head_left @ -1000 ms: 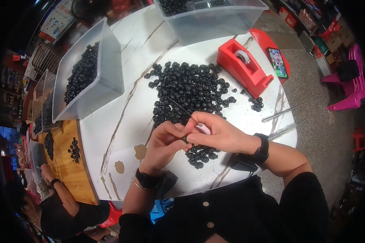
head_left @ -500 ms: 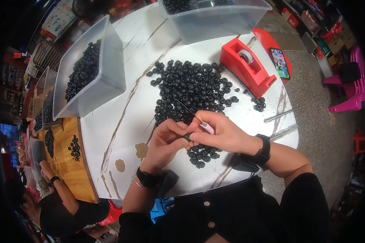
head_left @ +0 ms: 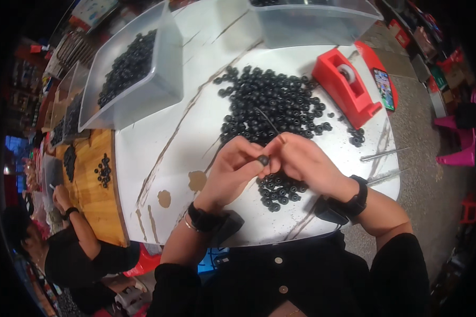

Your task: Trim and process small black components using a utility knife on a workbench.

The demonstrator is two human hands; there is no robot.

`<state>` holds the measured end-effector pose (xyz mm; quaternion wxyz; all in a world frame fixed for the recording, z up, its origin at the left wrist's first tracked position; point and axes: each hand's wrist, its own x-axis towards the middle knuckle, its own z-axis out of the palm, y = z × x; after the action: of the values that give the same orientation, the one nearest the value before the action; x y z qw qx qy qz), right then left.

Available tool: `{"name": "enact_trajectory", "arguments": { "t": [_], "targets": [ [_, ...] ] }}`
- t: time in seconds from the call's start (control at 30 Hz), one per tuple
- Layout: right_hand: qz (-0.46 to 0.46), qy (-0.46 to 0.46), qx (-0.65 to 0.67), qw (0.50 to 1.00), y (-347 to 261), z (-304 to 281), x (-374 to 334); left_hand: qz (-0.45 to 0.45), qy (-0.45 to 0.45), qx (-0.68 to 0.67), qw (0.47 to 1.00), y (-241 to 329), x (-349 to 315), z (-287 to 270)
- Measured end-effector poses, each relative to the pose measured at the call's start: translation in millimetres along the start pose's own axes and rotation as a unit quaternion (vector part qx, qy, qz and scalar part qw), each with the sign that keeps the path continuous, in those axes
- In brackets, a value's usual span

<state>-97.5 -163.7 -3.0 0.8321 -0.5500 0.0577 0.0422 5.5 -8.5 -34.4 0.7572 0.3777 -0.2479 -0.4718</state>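
My left hand [head_left: 234, 171] is closed, pinching a small round black part [head_left: 263, 159] between thumb and fingers. My right hand [head_left: 307, 161] is closed on a slim tool whose thin dark shaft [head_left: 268, 120] points up and left past the fingers; its handle is hidden in the hand. The right fingertips meet the left ones beside the pinched part. Just beyond both hands lies a heap of similar black parts [head_left: 269, 100], with a smaller cluster [head_left: 277, 193] below the wrists' inner side, near the table edge.
A red tape dispenser [head_left: 346, 87] stands right of the heap, near a phone [head_left: 383, 87] and metal tweezers [head_left: 383, 154]. Clear plastic bins [head_left: 153, 98] of black parts stand at left and far side [head_left: 312, 29]. Another person [head_left: 79, 232] works at a wooden table [head_left: 92, 201].
The view has shifted, so the table appears moved right and up. My hands have turned: the round part now shows at the left fingertips, and the tool's pale handle has gone out of sight.
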Motion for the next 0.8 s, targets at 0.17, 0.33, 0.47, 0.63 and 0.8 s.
{"name": "enact_trajectory", "arguments": {
  "t": [0.17, 0.33, 0.47, 0.63, 0.8],
  "targets": [
    [0.012, -0.007, -0.025, 1.0, 6.5, -4.7, -0.5, 0.01, 0.028, 0.009, 1.0, -4.2, -1.5, -6.2],
    [-0.037, 0.001, -0.134, 0.99, 0.9, 8.5, -1.9, 0.004, 0.05, -0.03, 0.998, -1.9, -1.7, -5.8],
    [-0.112, 0.005, -0.221, 0.969, 14.9, 3.6, -1.5, 0.023, 0.039, -0.016, 0.999, -5.2, -0.3, -9.8],
    [-0.106, 0.022, -0.255, 0.961, 12.2, 3.7, -2.7, 0.033, 0.015, -0.031, 0.999, -5.1, 0.7, -10.5],
    [-0.127, 0.027, -0.23, 0.964, 13.9, 4.5, -2.2, 0.042, -0.011, -0.026, 0.999, -6.2, 1.4, -11.7]
  ]
}}
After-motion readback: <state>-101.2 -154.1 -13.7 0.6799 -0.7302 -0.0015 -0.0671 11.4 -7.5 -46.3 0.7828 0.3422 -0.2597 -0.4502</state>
